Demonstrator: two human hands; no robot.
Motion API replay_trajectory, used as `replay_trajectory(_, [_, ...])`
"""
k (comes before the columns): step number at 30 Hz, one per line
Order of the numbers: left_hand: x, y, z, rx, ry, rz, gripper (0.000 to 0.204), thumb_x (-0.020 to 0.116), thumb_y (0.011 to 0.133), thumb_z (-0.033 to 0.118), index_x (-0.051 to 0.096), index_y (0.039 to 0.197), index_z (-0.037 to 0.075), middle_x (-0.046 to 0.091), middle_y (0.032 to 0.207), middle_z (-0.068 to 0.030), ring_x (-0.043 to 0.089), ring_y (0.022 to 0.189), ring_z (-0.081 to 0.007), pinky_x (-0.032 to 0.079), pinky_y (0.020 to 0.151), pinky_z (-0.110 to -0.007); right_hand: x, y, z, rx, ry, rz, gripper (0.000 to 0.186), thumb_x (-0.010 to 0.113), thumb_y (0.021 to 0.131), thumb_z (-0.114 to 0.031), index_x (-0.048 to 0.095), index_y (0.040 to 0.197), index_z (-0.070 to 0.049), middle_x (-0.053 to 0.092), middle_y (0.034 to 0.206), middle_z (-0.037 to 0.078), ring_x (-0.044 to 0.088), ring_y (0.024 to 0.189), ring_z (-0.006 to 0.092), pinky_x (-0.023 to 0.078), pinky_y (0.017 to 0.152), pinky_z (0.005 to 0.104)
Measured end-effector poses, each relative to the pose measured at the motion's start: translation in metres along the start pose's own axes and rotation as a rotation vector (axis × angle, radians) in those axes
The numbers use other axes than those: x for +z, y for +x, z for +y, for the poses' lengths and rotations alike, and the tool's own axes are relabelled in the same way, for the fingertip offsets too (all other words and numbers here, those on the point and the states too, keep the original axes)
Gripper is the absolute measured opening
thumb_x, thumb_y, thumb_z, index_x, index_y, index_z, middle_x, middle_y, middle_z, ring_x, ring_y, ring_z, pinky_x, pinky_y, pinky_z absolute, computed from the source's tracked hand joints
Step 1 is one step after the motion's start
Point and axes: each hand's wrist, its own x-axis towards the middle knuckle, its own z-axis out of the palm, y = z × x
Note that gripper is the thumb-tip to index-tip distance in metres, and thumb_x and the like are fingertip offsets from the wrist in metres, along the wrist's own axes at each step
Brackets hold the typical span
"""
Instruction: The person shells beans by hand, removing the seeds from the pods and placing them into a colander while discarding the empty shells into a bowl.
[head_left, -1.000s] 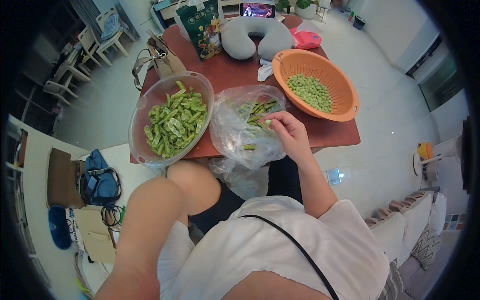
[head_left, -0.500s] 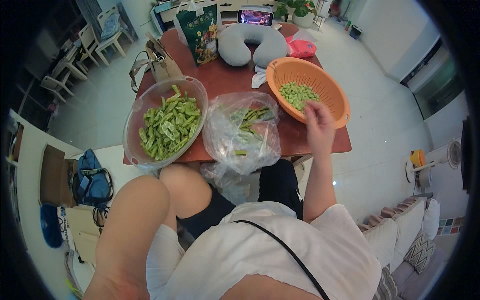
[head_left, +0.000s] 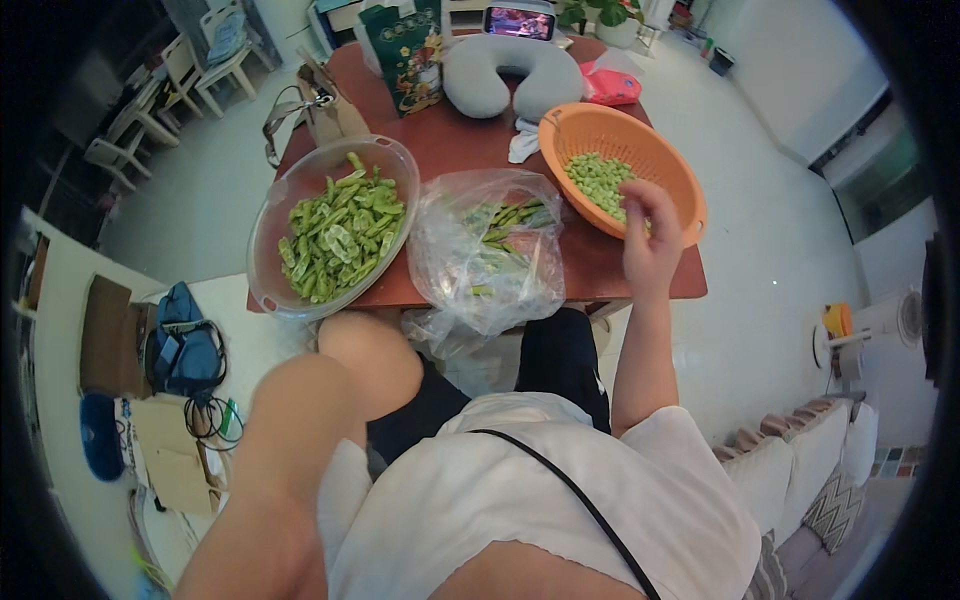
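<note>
My right hand (head_left: 654,238) hovers over the near edge of an orange colander (head_left: 680,175). Its thumb and fingers are curved but apart, and I see nothing between them. Pale green shelled beans (head_left: 597,180), like edamame, lie in the colander, partly covered by the hand. My left arm (head_left: 300,430) is bent at the lower left, and its hand is out of view. At the table's left front corner, a clear plastic basin (head_left: 262,262) holds many green bean pods (head_left: 342,235). Between the two vessels, an open clear plastic bag (head_left: 440,250) has darker green pods (head_left: 512,216) inside.
On the red-brown table (head_left: 470,150) are a grey neck pillow (head_left: 475,85), a phone (head_left: 519,22) showing a picture, a green bag (head_left: 412,65), a beige handbag (head_left: 335,118), a crumpled tissue (head_left: 523,143) and a pink pack (head_left: 610,85). A sofa (head_left: 775,470) stands right.
My right hand has shifted slightly right and up, and its thumb and fingers now show apart. The whole view has tilted a little; the basin, bag and colander keep their places.
</note>
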Motion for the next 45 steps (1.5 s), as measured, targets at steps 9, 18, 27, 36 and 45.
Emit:
replay_trajectory(9, [0.001, -0.168, -0.019, -1.633, 0.399, 0.549, 0.012, 0.053, 0.087, 0.003, 0.059, 0.093, -0.006, 0.059, 0.086, -0.0048, 0.052, 0.077, -0.0087, 0.041, 0.069, -0.021, 0.043, -0.021, 0.004, -0.293, -0.242, -0.434, 0.017, 0.059, 0.071, -0.001, 0.062, 0.087, -0.003, 0.061, 0.078, 0.009, 0.057, 0.078, 0.0263, 0.043, 0.072, 0.0366])
replay_trajectory(18, [-0.05, -0.196, 0.001, -1.813, 1.159, -0.062, 0.019, 0.062, 0.08, 0.02, 0.063, 0.082, 0.001, 0.061, 0.077, -0.0114, 0.057, 0.069, -0.0246, 0.045, 0.064, -0.032, 0.083, -0.03, 0.049, -0.297, -0.537, -0.475, 0.023, 0.062, 0.073, -0.007, 0.061, 0.096, -0.003, 0.059, 0.1, 0.008, 0.052, 0.097, 0.0291, 0.042, 0.084, 0.0405])
replay_trajectory(27, [0.006, -0.161, 0.016, -1.604, 0.8, -0.255, 0.025, 0.057, 0.078, 0.003, 0.059, 0.103, 0.003, 0.057, 0.089, -0.0091, 0.055, 0.076, -0.0211, 0.045, 0.067, -0.031, 0.076, -0.022, 0.057, -0.179, -0.434, -0.603, 0.022, 0.066, 0.069, -0.005, 0.057, 0.089, -0.002, 0.057, 0.094, 0.01, 0.05, 0.093, 0.032, 0.042, 0.082, 0.0405])
replay_trajectory(36, [0.105, -0.186, 0.051, -1.793, 0.477, -0.019, 0.017, 0.056, 0.08, 0.005, 0.06, 0.096, 0.003, 0.059, 0.076, -0.0089, 0.057, 0.071, -0.0238, 0.044, 0.063, -0.032, 0.072, -0.025, 0.028, -0.253, -0.294, -0.472, 0.025, 0.065, 0.069, -0.002, 0.057, 0.093, -0.003, 0.058, 0.094, 0.012, 0.052, 0.094, 0.0309, 0.042, 0.08, 0.0382])
replay_trajectory(45, [0.121, -0.188, 0.113, -1.863, 0.7, -0.283, 0.015, 0.058, 0.076, 0.006, 0.059, 0.091, 0.006, 0.058, 0.076, -0.007, 0.055, 0.071, -0.026, 0.044, 0.061, -0.035, 0.056, -0.052, -0.009, -0.339, -0.371, -0.913, 0.013, 0.066, 0.069, -0.019, 0.059, 0.073, -0.009, 0.059, 0.074, 0.007, 0.057, 0.075, 0.0265, 0.04, 0.08, 0.0367])
